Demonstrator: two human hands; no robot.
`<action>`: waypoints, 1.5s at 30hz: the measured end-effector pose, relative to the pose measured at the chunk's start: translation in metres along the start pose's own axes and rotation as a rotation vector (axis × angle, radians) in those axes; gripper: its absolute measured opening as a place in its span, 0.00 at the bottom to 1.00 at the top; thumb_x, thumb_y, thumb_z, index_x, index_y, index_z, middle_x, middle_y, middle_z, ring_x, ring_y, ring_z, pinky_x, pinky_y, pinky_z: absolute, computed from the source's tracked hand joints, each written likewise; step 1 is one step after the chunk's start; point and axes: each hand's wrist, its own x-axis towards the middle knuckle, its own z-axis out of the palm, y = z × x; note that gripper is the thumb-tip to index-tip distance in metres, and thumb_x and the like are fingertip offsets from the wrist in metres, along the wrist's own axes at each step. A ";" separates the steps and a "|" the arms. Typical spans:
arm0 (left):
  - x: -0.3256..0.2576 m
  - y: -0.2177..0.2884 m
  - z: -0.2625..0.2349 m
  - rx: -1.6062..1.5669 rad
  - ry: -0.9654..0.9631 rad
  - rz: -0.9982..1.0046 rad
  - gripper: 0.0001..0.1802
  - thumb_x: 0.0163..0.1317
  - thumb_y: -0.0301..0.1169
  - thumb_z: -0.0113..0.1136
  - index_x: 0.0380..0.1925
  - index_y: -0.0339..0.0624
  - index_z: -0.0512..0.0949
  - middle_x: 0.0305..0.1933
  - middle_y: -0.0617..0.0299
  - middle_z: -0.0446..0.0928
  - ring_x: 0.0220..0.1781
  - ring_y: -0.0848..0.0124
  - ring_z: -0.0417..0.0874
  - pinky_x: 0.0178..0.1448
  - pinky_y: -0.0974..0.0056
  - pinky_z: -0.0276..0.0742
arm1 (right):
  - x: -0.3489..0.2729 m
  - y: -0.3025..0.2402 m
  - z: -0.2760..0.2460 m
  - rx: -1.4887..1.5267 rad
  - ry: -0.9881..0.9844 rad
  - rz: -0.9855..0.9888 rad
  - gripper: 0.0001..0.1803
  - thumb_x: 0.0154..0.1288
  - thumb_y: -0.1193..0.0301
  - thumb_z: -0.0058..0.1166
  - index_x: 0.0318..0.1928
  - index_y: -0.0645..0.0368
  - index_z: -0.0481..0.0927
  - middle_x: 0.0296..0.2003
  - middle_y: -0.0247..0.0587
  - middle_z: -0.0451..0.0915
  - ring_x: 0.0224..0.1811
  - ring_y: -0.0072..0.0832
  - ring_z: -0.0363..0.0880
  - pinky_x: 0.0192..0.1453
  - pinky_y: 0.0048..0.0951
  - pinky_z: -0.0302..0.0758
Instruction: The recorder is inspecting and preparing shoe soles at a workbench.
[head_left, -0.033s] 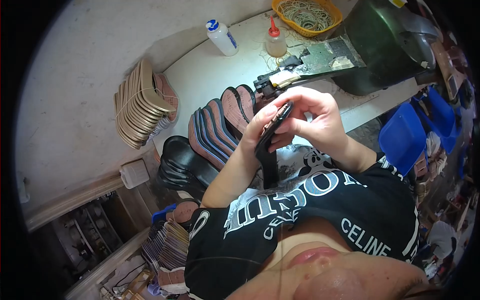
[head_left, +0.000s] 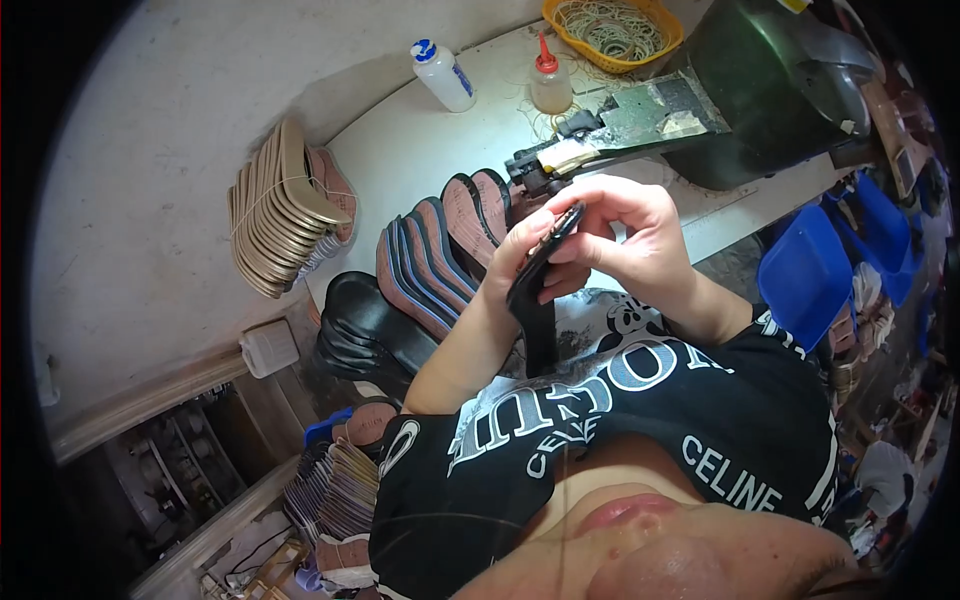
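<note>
One black shoe insole (head_left: 540, 280) is clamped between left hand (head_left: 520, 255) and right hand (head_left: 640, 240), above the bench's (head_left: 420, 150) near edge, beside fanned insoles (head_left: 440, 250).

head view, looking down, close over workbench (head_left: 420, 150)

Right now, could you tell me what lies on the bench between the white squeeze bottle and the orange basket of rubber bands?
In the head view, a clear squeeze bottle with a red nozzle stands between the white squeeze bottle and the orange basket.
</note>
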 end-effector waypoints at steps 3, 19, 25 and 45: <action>0.005 -0.016 -0.013 -0.220 -0.233 -0.044 0.18 0.67 0.46 0.49 0.41 0.41 0.70 0.17 0.65 0.62 0.10 0.77 0.58 0.13 0.73 0.56 | -0.004 0.001 -0.001 0.004 0.000 -0.013 0.13 0.63 0.80 0.56 0.48 0.67 0.76 0.29 0.40 0.82 0.27 0.23 0.84 0.30 0.23 0.84; -0.049 -0.010 0.048 0.786 0.426 0.611 0.20 0.62 0.34 0.64 0.50 0.35 0.72 0.40 0.63 0.76 0.41 0.76 0.76 0.48 0.71 0.71 | -0.021 0.036 0.001 -0.021 0.045 -0.113 0.15 0.65 0.76 0.56 0.51 0.67 0.76 0.42 0.38 0.79 0.45 0.20 0.76 0.51 0.22 0.72; -0.045 -0.008 0.037 1.403 0.426 0.833 0.18 0.55 0.20 0.60 0.47 0.42 0.82 0.52 0.56 0.80 0.60 0.56 0.74 0.67 0.52 0.62 | -0.019 0.040 0.010 -0.008 0.094 -0.261 0.21 0.65 0.78 0.55 0.58 0.65 0.70 0.54 0.42 0.73 0.56 0.25 0.72 0.61 0.27 0.68; -0.045 0.005 0.041 1.961 0.606 0.573 0.44 0.33 0.35 0.74 0.60 0.51 0.73 0.60 0.51 0.64 0.66 0.50 0.63 0.73 0.40 0.41 | -0.026 0.048 -0.004 0.036 -0.063 -0.089 0.26 0.59 0.83 0.54 0.60 0.64 0.69 0.61 0.48 0.69 0.60 0.28 0.71 0.61 0.29 0.72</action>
